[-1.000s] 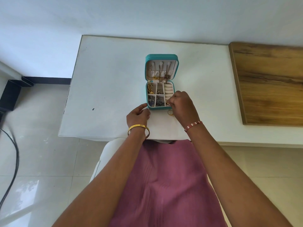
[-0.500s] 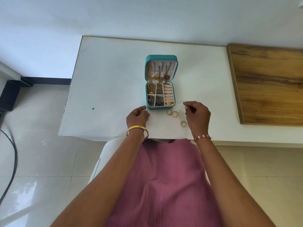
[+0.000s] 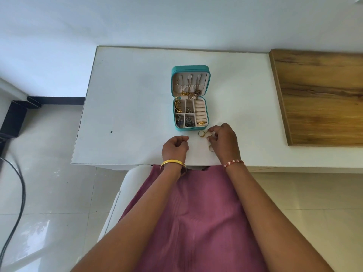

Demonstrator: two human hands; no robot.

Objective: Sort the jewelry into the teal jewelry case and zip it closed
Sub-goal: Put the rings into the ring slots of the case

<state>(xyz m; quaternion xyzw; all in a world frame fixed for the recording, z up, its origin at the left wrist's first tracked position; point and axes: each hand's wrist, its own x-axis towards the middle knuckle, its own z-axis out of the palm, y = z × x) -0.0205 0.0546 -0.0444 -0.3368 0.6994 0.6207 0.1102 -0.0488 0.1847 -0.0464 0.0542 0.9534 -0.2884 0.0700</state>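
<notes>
This looks like a room in a home: a plain white table [image 3: 127, 107] stands against a bare white wall [image 3: 137, 20], with a wood-grain board [image 3: 322, 95] lying on its right end. The floor [image 3: 49, 193] is glossy pale tile with a black skirting strip [image 3: 57, 100], and 1 dark cable [image 3: 18, 195] trails across it.

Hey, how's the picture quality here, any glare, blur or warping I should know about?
Head view: soft, even daylight with faint shadows on the white table; a bright reflection on the glossy floor tiles at lower left; wide-angle bending curves the table's edges and stretches the forearms; the wooden board smears toward the right edge; the teal jewelry case is fairly sharp, though its small pieces blend together.
</notes>
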